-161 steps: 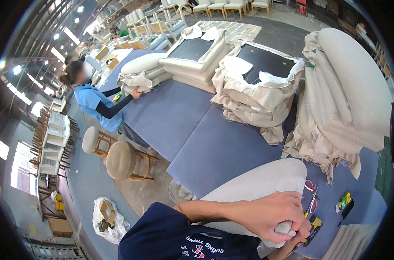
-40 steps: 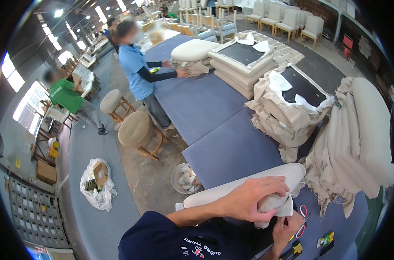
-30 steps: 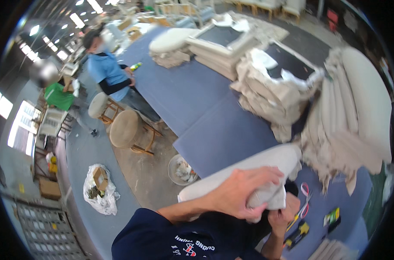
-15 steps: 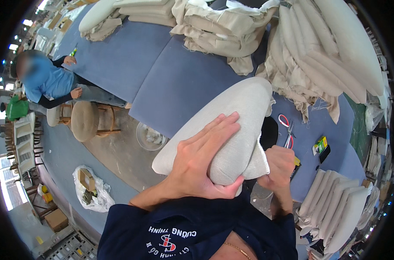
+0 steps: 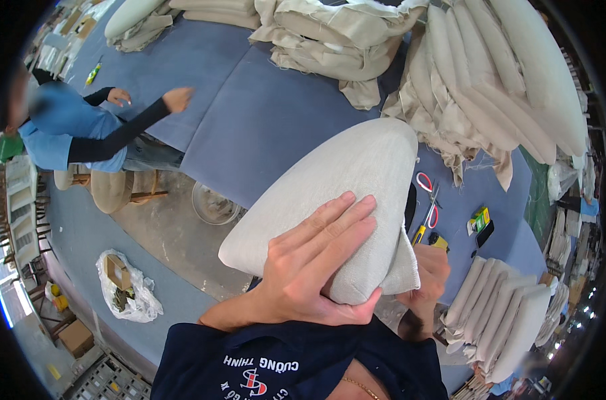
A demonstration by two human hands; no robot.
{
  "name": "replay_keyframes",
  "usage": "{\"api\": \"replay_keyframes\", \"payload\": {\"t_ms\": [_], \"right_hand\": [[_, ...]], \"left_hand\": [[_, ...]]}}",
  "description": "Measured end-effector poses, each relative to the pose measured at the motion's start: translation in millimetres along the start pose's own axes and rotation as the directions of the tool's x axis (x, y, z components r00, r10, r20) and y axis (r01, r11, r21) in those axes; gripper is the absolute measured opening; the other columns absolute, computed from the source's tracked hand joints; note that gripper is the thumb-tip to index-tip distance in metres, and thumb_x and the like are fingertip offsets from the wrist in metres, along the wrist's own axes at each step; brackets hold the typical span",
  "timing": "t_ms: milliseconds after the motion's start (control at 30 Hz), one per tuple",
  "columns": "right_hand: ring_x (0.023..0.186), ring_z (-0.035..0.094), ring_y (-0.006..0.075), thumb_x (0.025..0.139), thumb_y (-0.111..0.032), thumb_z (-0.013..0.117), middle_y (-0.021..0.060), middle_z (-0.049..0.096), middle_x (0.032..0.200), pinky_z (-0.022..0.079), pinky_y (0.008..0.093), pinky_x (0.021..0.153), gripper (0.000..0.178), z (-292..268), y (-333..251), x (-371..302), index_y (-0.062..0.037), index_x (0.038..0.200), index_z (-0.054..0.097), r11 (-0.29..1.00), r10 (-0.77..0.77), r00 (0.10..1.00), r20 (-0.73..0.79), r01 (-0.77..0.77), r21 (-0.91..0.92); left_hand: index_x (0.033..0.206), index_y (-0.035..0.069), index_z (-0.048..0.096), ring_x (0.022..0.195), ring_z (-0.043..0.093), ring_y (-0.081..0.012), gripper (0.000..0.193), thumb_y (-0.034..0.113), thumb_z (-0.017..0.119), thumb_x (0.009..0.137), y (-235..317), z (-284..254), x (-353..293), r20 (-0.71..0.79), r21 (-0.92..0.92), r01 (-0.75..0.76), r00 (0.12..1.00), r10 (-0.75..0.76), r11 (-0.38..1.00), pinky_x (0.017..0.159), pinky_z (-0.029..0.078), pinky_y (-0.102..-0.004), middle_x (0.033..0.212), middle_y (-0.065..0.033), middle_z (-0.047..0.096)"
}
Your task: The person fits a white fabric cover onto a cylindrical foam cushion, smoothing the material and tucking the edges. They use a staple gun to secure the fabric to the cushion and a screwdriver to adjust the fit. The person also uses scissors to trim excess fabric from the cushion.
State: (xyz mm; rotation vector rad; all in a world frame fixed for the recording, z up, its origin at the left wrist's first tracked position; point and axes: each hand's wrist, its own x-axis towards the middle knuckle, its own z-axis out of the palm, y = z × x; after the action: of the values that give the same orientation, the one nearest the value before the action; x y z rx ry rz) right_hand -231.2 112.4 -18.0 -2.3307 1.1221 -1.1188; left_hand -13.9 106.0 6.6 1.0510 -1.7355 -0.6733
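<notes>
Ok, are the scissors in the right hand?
No, the scissors lie on the blue table, apart from the right hand.

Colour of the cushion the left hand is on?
The cushion is plain pale off-white, slightly greyish; it shows best in the head view.

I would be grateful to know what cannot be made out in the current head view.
Head view: whatever the person's right hand may hold, hidden by the hand itself.
Head view: the underside of the off-white, rounded fabric cushion, hidden by its upper side.
Head view: most of the black object beyond it, covered by the cushion.
Head view: the top of the beige, fabric-covered stack, cut off by the upper edge.
</notes>
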Motion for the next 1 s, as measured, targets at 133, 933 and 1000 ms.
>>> {"api": "replay_keyframes", "payload": {"t_ms": [133, 933, 1000], "right_hand": [[0.045, 0.042, 0.0226, 0.057, -0.018, 0.074, 0.0046, 0.044, 0.059, 0.028, 0.0358, 0.044, 0.028, -10, 0, -15, -0.0033, 0.068, 0.052, 0.998, 0.06, 0.997, 0.037, -0.059, -0.034], [0.065, 0.057, 0.0318, 0.067, -0.006, 0.068, 0.0118, 0.059, 0.07, 0.04, 0.0399, 0.062, 0.012, -10, -2, -49, -0.0005, 0.075, 0.061, 0.942, 0.33, 0.943, -0.033, -0.331, -0.055], [0.046, 0.044, 0.0295, 0.06, -0.003, 0.067, 0.009, 0.043, 0.055, 0.03, 0.0393, 0.048, 0.017, -3, -13, -26, -0.0019, 0.064, 0.05, 0.972, 0.214, 0.963, -0.161, -0.226, -0.059]], "left_hand": [[0.114, -0.006, 0.067, 0.115, 0.067, -0.0405, 0.063, 0.022, 0.082, 0.06, 0, 9, -2, 0.021, -0.014, 0.009, 1.0, -0.009, 1.0, 0.095, 0.057, -0.0439, 0.123, -0.0234, 0.069], [0.142, -0.004, 0.047, 0.113, 0.068, -0.0316, 0.065, 0.031, 0.068, 0.091, -87, -21, 65, 0.233, -0.651, 0.428, 0.898, -0.372, 0.626, 0.1, 0.053, -0.0437, 0.123, -0.0197, 0.068], [0.153, 0.0, 0.031, 0.095, 0.073, -0.0282, 0.058, 0.022, 0.051, 0.102, -184, -48, 137, -0.068, -0.512, 0.387, 0.872, -0.485, 0.767, 0.085, 0.06, -0.0402, 0.116, -0.0201, 0.069]]}}
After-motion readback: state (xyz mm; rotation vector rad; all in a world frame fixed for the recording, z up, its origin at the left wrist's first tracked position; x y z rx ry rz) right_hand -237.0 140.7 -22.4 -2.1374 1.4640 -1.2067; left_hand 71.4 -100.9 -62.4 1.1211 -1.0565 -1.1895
